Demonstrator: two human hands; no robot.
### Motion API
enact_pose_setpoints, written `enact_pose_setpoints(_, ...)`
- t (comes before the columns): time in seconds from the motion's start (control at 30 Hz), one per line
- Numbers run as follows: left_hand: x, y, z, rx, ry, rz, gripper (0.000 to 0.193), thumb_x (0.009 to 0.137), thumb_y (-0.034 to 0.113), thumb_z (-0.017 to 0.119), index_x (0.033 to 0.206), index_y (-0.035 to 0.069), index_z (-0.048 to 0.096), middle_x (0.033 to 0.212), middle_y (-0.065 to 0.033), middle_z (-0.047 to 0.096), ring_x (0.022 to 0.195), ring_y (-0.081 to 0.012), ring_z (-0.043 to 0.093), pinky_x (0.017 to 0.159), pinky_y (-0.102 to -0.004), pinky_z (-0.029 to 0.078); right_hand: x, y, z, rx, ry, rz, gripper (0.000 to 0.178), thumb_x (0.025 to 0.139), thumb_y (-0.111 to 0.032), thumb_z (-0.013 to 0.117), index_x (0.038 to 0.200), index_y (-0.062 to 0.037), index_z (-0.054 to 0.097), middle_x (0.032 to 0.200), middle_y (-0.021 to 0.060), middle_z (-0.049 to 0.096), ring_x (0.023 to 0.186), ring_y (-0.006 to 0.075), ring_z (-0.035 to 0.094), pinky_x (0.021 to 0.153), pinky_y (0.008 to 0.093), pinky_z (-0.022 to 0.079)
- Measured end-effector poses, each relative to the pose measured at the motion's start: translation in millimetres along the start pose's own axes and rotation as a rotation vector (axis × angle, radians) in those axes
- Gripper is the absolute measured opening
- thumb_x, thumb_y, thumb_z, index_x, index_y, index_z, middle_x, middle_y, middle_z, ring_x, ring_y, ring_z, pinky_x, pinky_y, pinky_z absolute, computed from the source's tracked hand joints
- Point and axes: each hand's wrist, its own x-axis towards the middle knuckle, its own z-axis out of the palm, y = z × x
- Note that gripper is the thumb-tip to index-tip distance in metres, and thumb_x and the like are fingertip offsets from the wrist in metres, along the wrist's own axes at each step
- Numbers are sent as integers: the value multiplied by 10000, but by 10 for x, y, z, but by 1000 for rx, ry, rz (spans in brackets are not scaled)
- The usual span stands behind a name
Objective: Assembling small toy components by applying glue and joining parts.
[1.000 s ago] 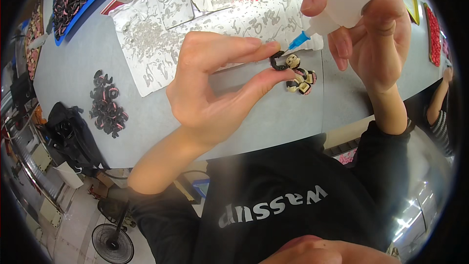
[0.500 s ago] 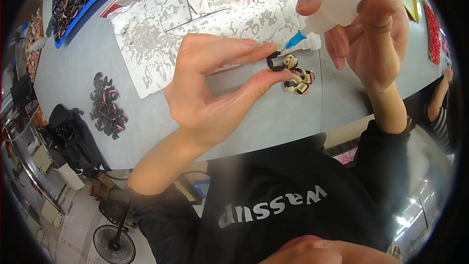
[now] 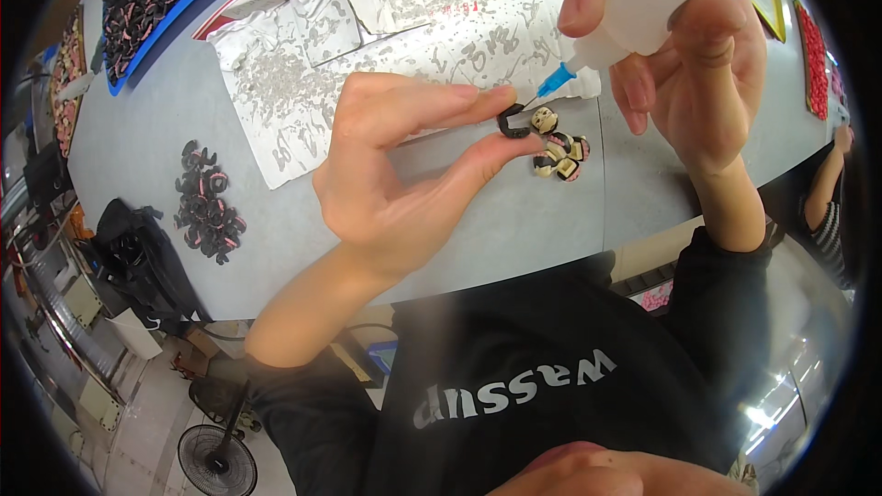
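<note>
Between thumb and fingertips, my left hand (image 3: 395,161) pinches a small black C-shaped piece (image 3: 511,121), its gap turned to the right. My right hand (image 3: 707,64) grips a translucent squeeze bottle (image 3: 648,0), tilted down to the left. The bottle's blue needle tip (image 3: 555,80) ends in a thin needle at the upper end of the black piece; whether they touch I cannot tell. Just right of my left fingertips, a small cluster of cream, black and pink pieces (image 3: 562,158) lies on the table, with a round speckled cream piece (image 3: 545,119) at its top.
White, stained cardboard (image 3: 303,129) lies beyond my hands on the grey table (image 3: 459,248). A pile of black and pink curved pieces (image 3: 209,207) is at the left. A blue tray (image 3: 175,18) of similar pieces stands far left. At the right are a red-filled tray (image 3: 812,60) and another person's arm (image 3: 827,174).
My left hand has turned the black piece slightly, so its gap now faces right more squarely. The needle stays close to its upper end, and the bottle has barely shifted.
</note>
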Motion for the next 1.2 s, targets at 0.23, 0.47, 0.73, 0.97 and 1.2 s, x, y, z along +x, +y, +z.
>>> enact_pose_setpoints(0.23, -13, -7, 7, -27, 36, -12, 634, 600, -117, 819, 1094, -15, 435, 973, -141, 555, 867, -231, 628, 769, -324, 553, -19, 51, 12, 21, 11, -39, 472, 946, -513, 388, 1049, -57, 325, 812, 203, 659, 388, 74, 507, 357, 176, 407)
enact_pose_setpoints(0.47, -21, 25, 3, -22, 47, -36, 635, 620, -74, 831, 1105, -10, 427, 981, -132, 558, 854, -254, 656, 782, -316, 509, 20, 78, 45, 308, 255, 101, 528, 963, -535, 301, 1055, -32, 432, 905, 184, 658, 505, 56, 487, 470, 171, 406)
enact_pose_setpoints(0.73, -16, 0, -8, -56, 96, -99, 565, 681, -12, 818, 1096, 11, 435, 910, -142, 659, 860, -200, 645, 809, -270, 430, 91, 147, -160, 229, 361, -30, 582, 993, -502, 312, 1138, 26, 508, 1170, 178, 593, 730, 49, 469, 725, 192, 427)
enact_pose_setpoints(0.97, -15, -17, 51, -160, 260, -145, 515, 656, 58, 852, 1027, 40, 496, 930, -86, 691, 757, -96, 547, 669, -219, 379, -188, 296, -212, -92, 214, -206, 199, 890, 6, 553, 1058, -9, 448, 1107, 155, 565, 917, 237, 609, 816, 330, 477)
enact_pose_setpoints(1.2, 4, 22, 75, -154, 281, -160, 475, 673, 78, 845, 1011, 58, 512, 939, -51, 693, 770, -91, 535, 679, -230, 384, -373, 445, -43, -592, 33, -367, 331, 700, 92, 612, 973, -18, 460, 1085, 149, 577, 940, 336, 588, 772, 364, 496)
